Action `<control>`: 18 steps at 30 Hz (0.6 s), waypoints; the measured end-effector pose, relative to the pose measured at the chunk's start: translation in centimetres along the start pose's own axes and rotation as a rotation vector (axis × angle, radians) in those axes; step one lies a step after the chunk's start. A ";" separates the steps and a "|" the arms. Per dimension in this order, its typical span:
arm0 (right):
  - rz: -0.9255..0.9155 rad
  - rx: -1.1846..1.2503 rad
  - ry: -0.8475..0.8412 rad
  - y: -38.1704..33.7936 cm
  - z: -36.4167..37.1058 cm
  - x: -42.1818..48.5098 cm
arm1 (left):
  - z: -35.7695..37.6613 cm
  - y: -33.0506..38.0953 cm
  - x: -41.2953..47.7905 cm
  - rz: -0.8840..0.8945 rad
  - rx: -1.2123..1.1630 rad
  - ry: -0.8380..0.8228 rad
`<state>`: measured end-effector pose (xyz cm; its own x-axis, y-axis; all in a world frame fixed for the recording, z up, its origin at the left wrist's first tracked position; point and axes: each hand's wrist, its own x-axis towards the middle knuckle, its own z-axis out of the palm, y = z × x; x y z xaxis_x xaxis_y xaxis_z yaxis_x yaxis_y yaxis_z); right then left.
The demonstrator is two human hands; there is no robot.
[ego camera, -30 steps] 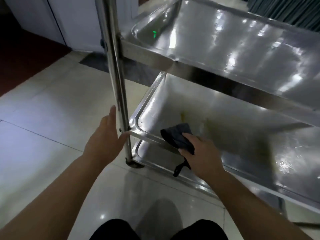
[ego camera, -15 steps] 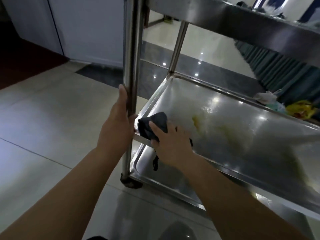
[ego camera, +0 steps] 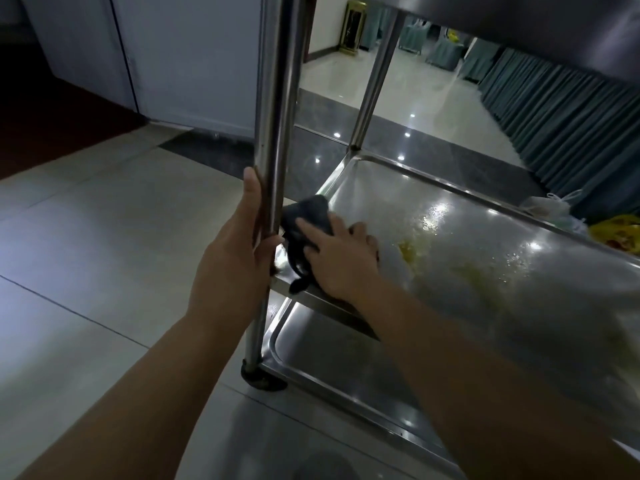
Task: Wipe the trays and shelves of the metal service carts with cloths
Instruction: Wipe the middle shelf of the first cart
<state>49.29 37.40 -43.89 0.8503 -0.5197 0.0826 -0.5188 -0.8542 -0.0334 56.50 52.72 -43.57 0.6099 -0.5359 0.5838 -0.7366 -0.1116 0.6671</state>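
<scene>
A steel service cart fills the right side of the view. Its middle tray (ego camera: pixel 491 237) is wet and carries a yellow smear (ego camera: pixel 407 252). My left hand (ego camera: pixel 235 258) grips the cart's near upright post (ego camera: pixel 273 140), thumb and fingers wrapped round it. At the tray's near left corner my right hand (ego camera: pixel 337 258) presses a dark grey cloth (ego camera: pixel 308 216) down with fairly straight fingers; a strip of the cloth hangs over the tray's front rim. The bottom tray (ego camera: pixel 332 368) lies below. Only the underside of the top shelf (ego camera: pixel 554 19) shows.
Yellow and white plastic bags (ego camera: pixel 613 233) sit at the middle tray's far right. A castor (ego camera: pixel 258 375) stands under the post on pale floor tiles. Teal skirted tables (ego camera: pixel 561 109) line the right, white doors (ego camera: pixel 173 57) and a dark red carpet (ego camera: pixel 45 133) the left.
My head has dropped from above the top shelf to below it. My left hand went from touching the post to gripping it. My right hand slid the cloth left into the tray's corner.
</scene>
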 end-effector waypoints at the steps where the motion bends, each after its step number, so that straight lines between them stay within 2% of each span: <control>1: -0.153 0.014 0.077 -0.1 0.3 -0.7 | 0.0 -0.1 0.0 0.005 0.006 0.000; 3: -0.356 0.006 0.164 1.6 0.4 -1.0 | 0.0 -0.2 -0.1 0.008 0.015 -0.005; 4: -0.310 0.012 0.130 3.1 0.2 -0.5 | 0.0 -0.2 -0.1 0.009 0.009 -0.010; 8: 0.357 0.016 -0.052 9.0 -0.3 2.7 | 0.2 0.1 -0.2 -0.005 -0.005 -0.004; 10: 0.490 0.072 -0.076 8.6 -0.3 4.0 | 0.4 0.2 -0.3 -0.016 -0.016 0.012; 12: 0.363 0.036 -0.069 6.4 -0.1 4.8 | 0.5 0.3 -0.3 -0.024 -0.034 0.034; 16: -0.124 -0.002 -0.036 3.6 1.1 3.8 | 0.4 0.2 -0.3 -0.025 -0.057 0.047; 18: -0.191 0.052 -0.053 5.0 0.8 3.8 | 0.3 0.3 -0.4 -0.032 -0.070 0.048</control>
<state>50.01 31.18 -44.52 0.9369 -0.3472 0.0403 -0.3438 -0.9362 -0.0735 55.92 52.69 -43.76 0.6476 -0.4920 0.5818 -0.6950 -0.0685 0.7157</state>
